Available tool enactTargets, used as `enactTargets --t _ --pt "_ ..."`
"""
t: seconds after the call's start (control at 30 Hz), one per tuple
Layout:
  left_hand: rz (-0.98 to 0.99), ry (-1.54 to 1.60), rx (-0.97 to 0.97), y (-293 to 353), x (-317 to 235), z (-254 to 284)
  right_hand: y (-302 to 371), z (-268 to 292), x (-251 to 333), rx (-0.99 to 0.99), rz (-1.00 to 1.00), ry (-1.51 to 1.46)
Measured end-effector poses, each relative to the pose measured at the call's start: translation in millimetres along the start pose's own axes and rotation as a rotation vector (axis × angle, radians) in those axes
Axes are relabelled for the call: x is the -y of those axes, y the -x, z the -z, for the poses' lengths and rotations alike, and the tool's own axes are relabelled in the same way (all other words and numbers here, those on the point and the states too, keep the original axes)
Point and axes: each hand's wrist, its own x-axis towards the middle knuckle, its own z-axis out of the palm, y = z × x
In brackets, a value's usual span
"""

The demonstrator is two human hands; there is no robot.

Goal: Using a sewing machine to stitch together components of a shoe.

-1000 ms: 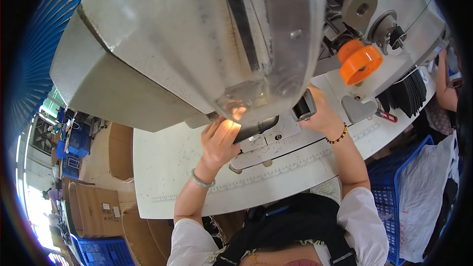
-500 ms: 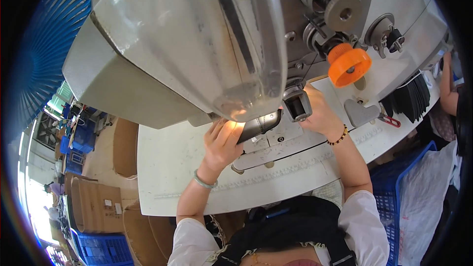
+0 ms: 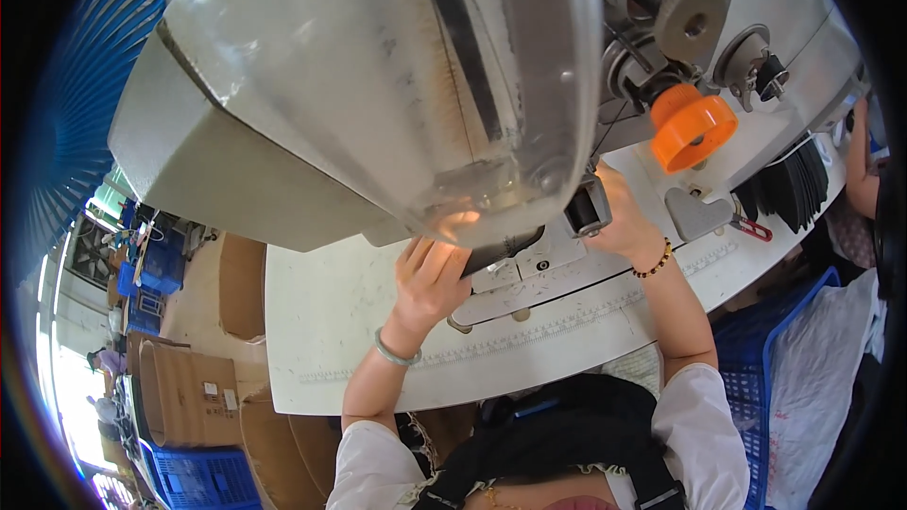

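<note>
A sewing machine (image 3: 236, 170) fills the upper part of the view, with a clear plastic guard (image 3: 378, 57) over its head. My left hand (image 3: 427, 285) is left of the needle area, its fingers bent and pressed on a dark, curved piece of material (image 3: 505, 250). That piece lies under the guard, which partly covers it. My right hand (image 3: 624, 217) is beyond the black and metal machine part (image 3: 588, 206), close to its right side. Its fingertips are hidden there, so its grip does not show.
An orange knob (image 3: 694, 127) juts from the machine. Red-handled snips (image 3: 751, 229) and a stack of black pieces (image 3: 794, 187) lie on the right of the white table (image 3: 350, 321). Blue crates (image 3: 742, 359) and cardboard boxes (image 3: 189, 392) flank it; a person's arm (image 3: 857, 156) shows far right.
The machine head and guard stand further right and lower in the picture. Less of the piece's grey stitched face shows, and it looks darker. Both hands stay almost in place.
</note>
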Motion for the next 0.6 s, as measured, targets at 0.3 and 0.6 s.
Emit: enactTargets --t 0.3,0.6 --pt "-0.022 -0.028 0.017 -1.9 3.8 -1.0 0.4 -0.5 -0.2 0.007 -0.018 0.003" --pt "-0.051 -0.042 -0.095 1.8 -3.6 -2.8 -1.0 1.4 -4.5 0.065 0.021 0.034"
